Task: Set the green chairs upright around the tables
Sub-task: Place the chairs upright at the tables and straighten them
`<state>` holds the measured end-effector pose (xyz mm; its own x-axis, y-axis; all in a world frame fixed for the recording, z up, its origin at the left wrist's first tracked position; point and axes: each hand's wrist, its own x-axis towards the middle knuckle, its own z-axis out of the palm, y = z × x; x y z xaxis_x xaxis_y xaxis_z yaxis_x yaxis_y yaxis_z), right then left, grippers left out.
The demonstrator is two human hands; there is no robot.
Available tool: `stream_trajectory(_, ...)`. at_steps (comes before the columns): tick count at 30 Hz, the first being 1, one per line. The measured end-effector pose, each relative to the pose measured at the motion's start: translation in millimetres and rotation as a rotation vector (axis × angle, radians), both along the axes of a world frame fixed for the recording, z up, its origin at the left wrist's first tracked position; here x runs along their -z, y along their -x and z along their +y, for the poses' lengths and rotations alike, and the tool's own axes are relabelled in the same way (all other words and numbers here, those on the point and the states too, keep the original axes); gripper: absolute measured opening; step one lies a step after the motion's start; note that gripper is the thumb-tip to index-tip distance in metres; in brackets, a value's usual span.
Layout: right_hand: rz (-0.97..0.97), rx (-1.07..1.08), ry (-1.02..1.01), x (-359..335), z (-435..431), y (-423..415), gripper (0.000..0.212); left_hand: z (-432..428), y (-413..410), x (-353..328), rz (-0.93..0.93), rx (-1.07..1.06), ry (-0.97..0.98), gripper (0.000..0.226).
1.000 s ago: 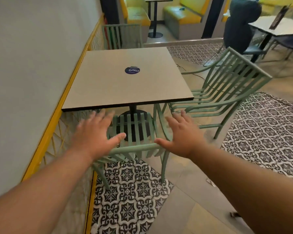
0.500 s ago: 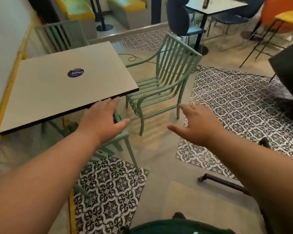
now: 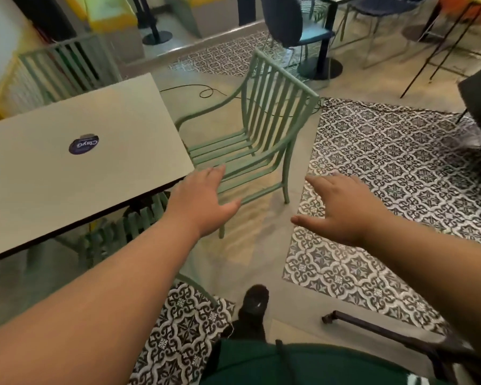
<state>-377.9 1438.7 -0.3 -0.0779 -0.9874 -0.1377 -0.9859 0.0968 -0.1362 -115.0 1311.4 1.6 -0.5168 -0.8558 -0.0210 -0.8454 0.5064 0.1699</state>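
Observation:
A green slatted armchair [image 3: 264, 126] stands upright at the right side of the square table [image 3: 67, 168], facing it. Another green chair [image 3: 128, 232] sits pushed under the table's near edge, mostly hidden by the tabletop and my left arm. A third green chair [image 3: 64, 68] stands at the table's far side. My left hand [image 3: 203, 201] hovers open near the table's near right corner, in front of the armchair's near armrest, holding nothing. Out over the floor to the armchair's right, my right hand [image 3: 336, 209] is spread open and empty.
Patterned floor tiles [image 3: 395, 173] spread to the right. A dark blue chair [image 3: 289, 20] and a black table base [image 3: 321, 68] stand behind the armchair. A black cable [image 3: 206, 91] lies on the floor. A dark bar [image 3: 372, 326] lies low right; my shoe [image 3: 254, 304] shows below.
My view has swung right and I have stepped back. Both hands left the near chair's back and now hover open in front of the armchair.

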Motion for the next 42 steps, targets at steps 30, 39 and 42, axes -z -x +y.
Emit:
stream_trajectory(30, 0.029, -0.481, -0.138, 0.4, -501.9, 437.3, 0.1, -402.2, 429.0, 42.6, 0.037, -0.377, -0.066, 0.084)
stream_trajectory(39, 0.053, -0.783, -0.127, 8.2, -655.8, 455.0, 0.099, -450.1, 441.7, 51.2, 0.013, -0.683, -0.076, 0.085)
stream_trajectory(42, 0.097, -0.877, -0.115, 20.3, -714.1, 458.4, 0.104, -483.0, 447.7, 59.3, 0.007, -0.76, -0.079, 0.086)
